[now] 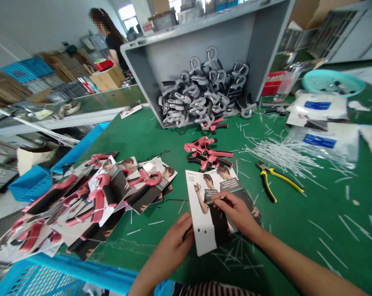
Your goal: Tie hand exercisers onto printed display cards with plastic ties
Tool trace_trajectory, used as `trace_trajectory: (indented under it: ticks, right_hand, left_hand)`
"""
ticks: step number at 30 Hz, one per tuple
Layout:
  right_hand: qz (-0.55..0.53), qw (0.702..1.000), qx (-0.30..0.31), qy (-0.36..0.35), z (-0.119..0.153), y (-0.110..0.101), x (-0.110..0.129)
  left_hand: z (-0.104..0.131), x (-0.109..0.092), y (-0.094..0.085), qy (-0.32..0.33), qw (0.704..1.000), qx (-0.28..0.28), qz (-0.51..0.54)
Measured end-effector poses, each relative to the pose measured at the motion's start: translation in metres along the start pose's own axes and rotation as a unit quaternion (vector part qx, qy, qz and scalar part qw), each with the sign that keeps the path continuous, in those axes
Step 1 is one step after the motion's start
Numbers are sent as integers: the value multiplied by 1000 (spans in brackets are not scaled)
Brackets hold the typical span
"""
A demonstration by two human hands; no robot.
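Observation:
A printed cardboard card (201, 234) with two small holes lies tilted before me, over other cards (235, 185). My left hand (175, 240) is closed at the left edge of the top card, its fingertips partly hidden there. Across the card's right side reaches my right hand (237, 211), thumb and fingers drawn together over the print; whatever is between them is too small to make out. Just beyond the cards sit several pink-and-black hand grip exercisers (204, 152). On the left, more pink hand grips (102, 197) are attached to cards in an overlapping pile.
A grey bin (260, 53) on its side holds many grey hand grips (198, 94). White cable ties (278, 156) are heaped right, beside yellow-black pliers (269, 176). Plastic bags (328, 139) and a turquoise basin (331, 78) stand behind. A blue crate (44, 279) is lower left; a person (116, 45) is beyond.

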State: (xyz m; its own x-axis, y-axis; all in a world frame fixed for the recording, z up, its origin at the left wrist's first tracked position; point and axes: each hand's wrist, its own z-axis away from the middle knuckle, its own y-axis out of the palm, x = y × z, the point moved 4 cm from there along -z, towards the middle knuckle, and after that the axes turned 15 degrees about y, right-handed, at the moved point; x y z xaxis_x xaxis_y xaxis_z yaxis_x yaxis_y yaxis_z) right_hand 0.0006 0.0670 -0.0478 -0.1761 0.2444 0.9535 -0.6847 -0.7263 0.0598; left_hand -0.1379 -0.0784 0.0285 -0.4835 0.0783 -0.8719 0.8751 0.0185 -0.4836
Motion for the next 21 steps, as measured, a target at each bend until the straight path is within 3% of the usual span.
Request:
trace_trajectory:
  ticks: [6, 11, 13, 18, 21]
  right_hand:
    - [0, 1000, 4, -1, 1, 0, 0]
    - [78, 996, -5, -50, 4, 1, 12]
    - [92, 994, -7, -65, 4, 1, 16]
    - [90, 994, 5, -58, -1, 2, 17]
    - [110, 991, 21, -73, -2, 2, 19]
  left_hand:
    - [-8, 20, 5, 26, 987, -138, -73]
    - [-20, 40, 17, -68, 957, -281, -14]
    - [-21, 44, 21, -91, 953, -289, 15]
    - [-24, 41, 23, -34, 970, -235, 43]
    - [-26, 40, 22, -40, 970, -234, 54]
